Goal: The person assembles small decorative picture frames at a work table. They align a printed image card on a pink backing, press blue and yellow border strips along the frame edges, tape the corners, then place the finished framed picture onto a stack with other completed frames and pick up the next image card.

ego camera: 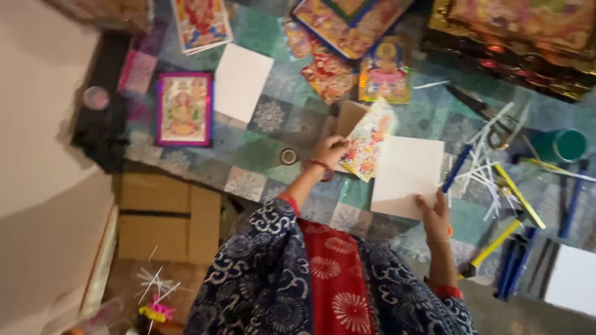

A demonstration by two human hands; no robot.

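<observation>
Craft workspace: patterned table [261, 155] strewn with framed devotional pictures [184, 108], white card sheets [242, 80], scissors [490, 115], paper strips [487, 164], tape roll [288, 156].

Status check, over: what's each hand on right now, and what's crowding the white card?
Left hand grips patterned paper. Right hand pins white card by its near edge. Blue pen and white paper strips crowd its right side.

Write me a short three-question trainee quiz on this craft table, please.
1. True or false: the right hand touches a white sheet.
2. What does the left hand hold? A) scissors B) a colourful printed card C) a tape roll
3. What colour is the border of the framed picture lying to the left of both hands?
Key: 1 true; 2 B; 3 purple.
</observation>
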